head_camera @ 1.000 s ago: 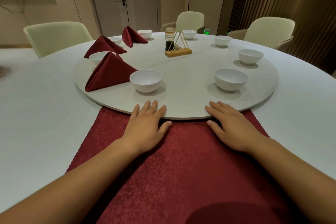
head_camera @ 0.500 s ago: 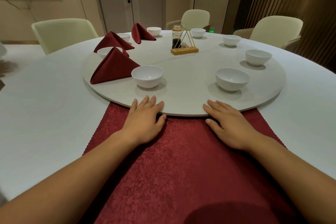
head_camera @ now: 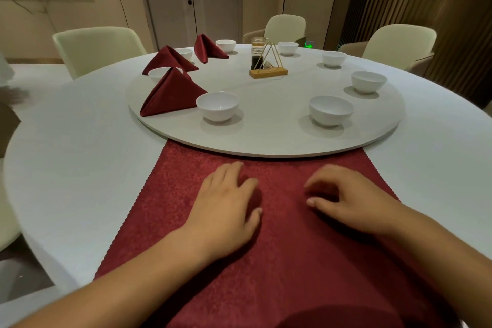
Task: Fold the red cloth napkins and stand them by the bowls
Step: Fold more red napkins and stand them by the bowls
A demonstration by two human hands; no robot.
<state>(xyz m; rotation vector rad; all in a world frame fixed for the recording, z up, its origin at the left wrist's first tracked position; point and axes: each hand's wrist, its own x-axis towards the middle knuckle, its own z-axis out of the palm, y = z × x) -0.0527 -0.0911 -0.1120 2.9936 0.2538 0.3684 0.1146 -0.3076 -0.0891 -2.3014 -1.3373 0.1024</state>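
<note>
Both hands have drawn back from the turntable rim, where their fingertips rested half a second ago, and now sit further down the flat napkin. The left hand lies palm down on the cloth, fingers relaxed and gripping nothing. The right hand has changed more. Its fingers were straight before and are now arched, tips down on the cloth, and I cannot tell whether they pinch it.

The napkin is still spread on the table in front of the person, its far edge at the turntable rim. On the turntable nothing has shifted. Three folded napkins stand on its left side, the nearest touching the left bowl. The right bowl stands alone.
</note>
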